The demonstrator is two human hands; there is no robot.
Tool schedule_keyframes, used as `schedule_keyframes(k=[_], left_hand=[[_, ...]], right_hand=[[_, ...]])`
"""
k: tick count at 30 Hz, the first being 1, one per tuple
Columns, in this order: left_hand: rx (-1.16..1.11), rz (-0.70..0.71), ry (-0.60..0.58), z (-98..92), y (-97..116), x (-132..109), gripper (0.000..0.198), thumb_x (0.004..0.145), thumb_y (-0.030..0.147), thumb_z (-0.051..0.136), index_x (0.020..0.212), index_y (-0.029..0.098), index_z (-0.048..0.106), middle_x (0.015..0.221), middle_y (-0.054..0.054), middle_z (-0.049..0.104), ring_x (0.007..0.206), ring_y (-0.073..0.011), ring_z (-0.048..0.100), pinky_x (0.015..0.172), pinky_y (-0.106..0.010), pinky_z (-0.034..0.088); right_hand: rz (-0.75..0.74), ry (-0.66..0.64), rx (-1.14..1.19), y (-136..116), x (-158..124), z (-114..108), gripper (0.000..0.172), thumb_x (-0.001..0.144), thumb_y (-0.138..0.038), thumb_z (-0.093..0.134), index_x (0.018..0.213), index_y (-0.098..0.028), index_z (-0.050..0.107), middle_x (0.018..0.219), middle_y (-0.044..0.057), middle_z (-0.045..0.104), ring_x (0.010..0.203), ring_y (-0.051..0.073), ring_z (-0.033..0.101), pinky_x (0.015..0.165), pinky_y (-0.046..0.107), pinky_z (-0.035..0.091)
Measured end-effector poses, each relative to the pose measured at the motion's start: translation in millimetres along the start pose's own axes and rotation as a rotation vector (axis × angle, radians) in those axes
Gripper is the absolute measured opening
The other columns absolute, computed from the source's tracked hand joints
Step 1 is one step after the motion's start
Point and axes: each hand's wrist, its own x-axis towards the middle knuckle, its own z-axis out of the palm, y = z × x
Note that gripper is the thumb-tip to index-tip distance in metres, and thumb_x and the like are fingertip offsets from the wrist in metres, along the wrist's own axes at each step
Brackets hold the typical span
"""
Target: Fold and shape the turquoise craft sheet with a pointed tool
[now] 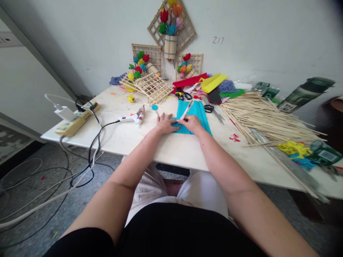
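Observation:
A bright blue sheet [199, 116], which looks like crepe paper, lies on the table in front of me. My left hand [166, 124] rests flat with fingers spread, its fingertips on the sheet's left edge. My right hand [192, 124] is closed around a white pen [187, 111], tilted with its upper end away from me. The pen's lower tip is hidden at my fingers, near the left hand. Just beyond my left hand is a small blue disc [154, 107] on a thin stick. A white glue gun [132, 117] lies further left.
Thin wooden sticks [262, 117] are piled at the right, near a dark bottle [307, 93]. Scissors [208, 108] lie right of the sheet. Wooden lattices [154, 87] with paper flowers stand at the back. A power strip [77, 119] with trailing cables sits at the left edge.

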Motion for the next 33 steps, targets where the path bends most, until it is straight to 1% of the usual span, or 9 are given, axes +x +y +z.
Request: schedule_keyframes(k=[4, 10, 18, 27, 33], left_hand=[[0.001, -0.001, -0.003, -0.4, 0.7, -0.3, 0.061, 0.073, 0.065, 0.047, 0.129, 0.042, 0.044, 0.15, 0.006, 0.023, 0.138, -0.0352, 0.006, 0.109, -0.056, 0.007], [0.0, -0.006, -0.011, 0.6, 0.0, 1.4, 0.065, 0.071, 0.066, 0.047, 0.131, 0.042, 0.042, 0.15, 0.004, 0.022, 0.138, -0.0356, 0.005, 0.109, -0.057, 0.006], [-0.024, -0.004, -0.013, 0.1, -0.6, 1.0, 0.066, 0.07, 0.065, 0.048, 0.131, 0.041, 0.042, 0.15, 0.005, 0.022, 0.139, -0.0349, 0.004, 0.109, -0.056, 0.005], [-0.027, -0.011, -0.011, -0.4, 0.3, 1.4, 0.065, 0.07, 0.064, 0.049, 0.13, 0.04, 0.044, 0.15, 0.004, 0.022, 0.138, -0.0348, 0.005, 0.109, -0.056, 0.004], [-0.029, -0.013, 0.009, -3.2, 0.7, 0.5, 0.063, 0.068, 0.063, 0.052, 0.128, 0.043, 0.045, 0.149, 0.004, 0.026, 0.138, -0.0353, 0.008, 0.105, -0.064, 0.002]], right_hand=[[0.005, 0.0, 0.014, 1.1, 0.4, -0.2, 0.037, 0.073, -0.052, 0.06, 0.084, -0.019, 0.073, 0.076, 0.003, 0.071, 0.072, 0.016, 0.062, 0.06, 0.023, 0.041], [0.032, 0.017, 0.055, 4.1, 1.9, 3.0, 0.038, 0.073, -0.053, 0.059, 0.087, -0.02, 0.073, 0.079, 0.003, 0.072, 0.077, 0.017, 0.063, 0.062, 0.023, 0.043], [0.059, 0.023, -0.008, 0.0, 0.9, 3.7, 0.037, 0.073, -0.054, 0.059, 0.086, -0.022, 0.073, 0.079, 0.003, 0.071, 0.074, 0.017, 0.063, 0.059, 0.023, 0.041], [0.035, 0.01, -0.029, 0.0, 1.7, 3.1, 0.038, 0.075, -0.053, 0.057, 0.083, -0.019, 0.073, 0.076, 0.003, 0.071, 0.071, 0.015, 0.061, 0.057, 0.023, 0.038], [0.059, 0.032, -0.019, -1.6, 0.9, 2.2, 0.036, 0.075, -0.051, 0.057, 0.085, -0.02, 0.072, 0.077, 0.002, 0.071, 0.072, 0.015, 0.061, 0.057, 0.022, 0.038]])
